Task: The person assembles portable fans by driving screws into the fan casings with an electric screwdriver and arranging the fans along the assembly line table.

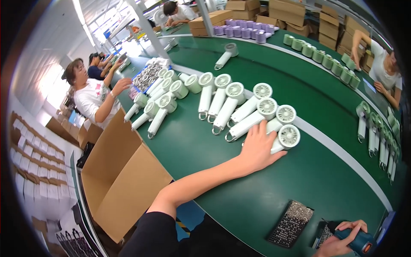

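Left hand over the nearest fan

The left hand (258,150) lies across the handle of the nearest white fan (289,136), at the close end of a group of fans (235,91) on the green desk (239,201). Its round head sticks out beyond the fingertips; thumb and fingers straddle the handle, but whether this grip is tight cannot be told. The right hand's (338,245) grip is wrapped around a teal power screwdriver (363,243), beside a tray of screws (291,224).
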`<state>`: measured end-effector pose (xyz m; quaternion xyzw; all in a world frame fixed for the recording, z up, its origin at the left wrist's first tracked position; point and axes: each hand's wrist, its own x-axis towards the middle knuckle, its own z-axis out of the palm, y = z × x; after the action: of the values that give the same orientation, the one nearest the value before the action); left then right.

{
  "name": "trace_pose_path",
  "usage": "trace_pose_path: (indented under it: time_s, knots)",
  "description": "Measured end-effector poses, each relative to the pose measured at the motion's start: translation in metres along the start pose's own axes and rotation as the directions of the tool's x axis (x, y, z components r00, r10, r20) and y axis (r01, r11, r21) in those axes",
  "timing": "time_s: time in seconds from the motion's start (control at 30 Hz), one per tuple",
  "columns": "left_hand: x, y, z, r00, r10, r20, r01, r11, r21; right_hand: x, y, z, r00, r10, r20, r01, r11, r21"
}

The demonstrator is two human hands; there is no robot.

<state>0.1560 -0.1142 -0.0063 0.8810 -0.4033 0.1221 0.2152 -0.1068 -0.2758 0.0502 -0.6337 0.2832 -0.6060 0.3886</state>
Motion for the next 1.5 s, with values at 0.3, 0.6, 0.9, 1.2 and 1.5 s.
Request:
trace_pose_path:
  time_s: [0.3, 0.6, 0.9, 1.2, 1.5]
  knots:
    - [-0.035, -0.066, -0.078, 0.95, 0.056, -0.308, -0.05, 0.998, 0.026, 0.001, 0.014, -0.014, 0.949, -0.247, 0.194, 0.305, 0.875, -0.375]
    - [-0.154, -0.305, -0.17, 0.734, -0.55, -0.399, 0.668, 0.689, 0.28, 0.002, 0.007, 0.007, 0.996, -0.068, 0.053, 0.071, 0.996, -0.048]
    - [-0.146, -0.279, -0.148, 0.806, -0.565, -0.176, 0.589, 0.735, 0.337, -0.006, 0.027, -0.014, 0.996, 0.085, 0.013, -0.086, 0.988, 0.126]
    - [-0.134, -0.25, -0.137, 0.829, -0.495, -0.262, 0.559, 0.756, 0.34, -0.004, 0.022, -0.006, 0.996, 0.09, -0.001, -0.09, 0.989, 0.118]
    - [-0.145, -0.116, -0.104, 0.899, -0.408, -0.162, 0.437, 0.861, 0.261, -0.004, 0.021, -0.012, 0.999, 0.049, 0.004, -0.049, 0.996, 0.069]
